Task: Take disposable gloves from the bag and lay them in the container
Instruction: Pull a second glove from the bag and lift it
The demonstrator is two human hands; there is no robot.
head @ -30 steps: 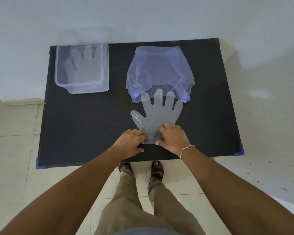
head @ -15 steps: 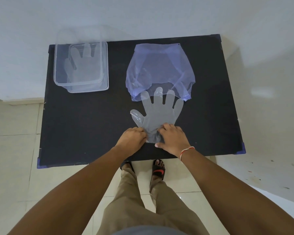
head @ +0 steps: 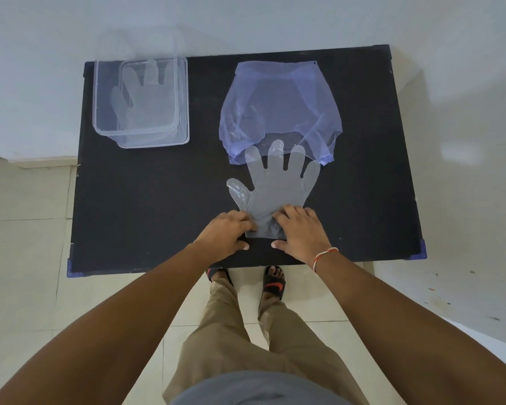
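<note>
A clear disposable glove [head: 278, 188] lies flat on the black table [head: 146, 206], its fingertips overlapping the open mouth of the bluish plastic bag [head: 278, 106]. My left hand [head: 225, 232] grips the left side of the glove's cuff and my right hand [head: 301, 232] grips the right side, both near the table's front edge. At the back left stands the clear plastic container [head: 184, 112], with another clear glove [head: 140, 97] lying flat inside. More crumpled gloves show through the bag's left side.
The table stands against a white wall at the back. Tiled floor surrounds it, and my legs and sandalled feet [head: 272, 285] are just below its front edge. Bare black tabletop lies between the container and the bag.
Both hands stay on the glove's cuff and the glove has barely shifted. The view has tilted slightly.
</note>
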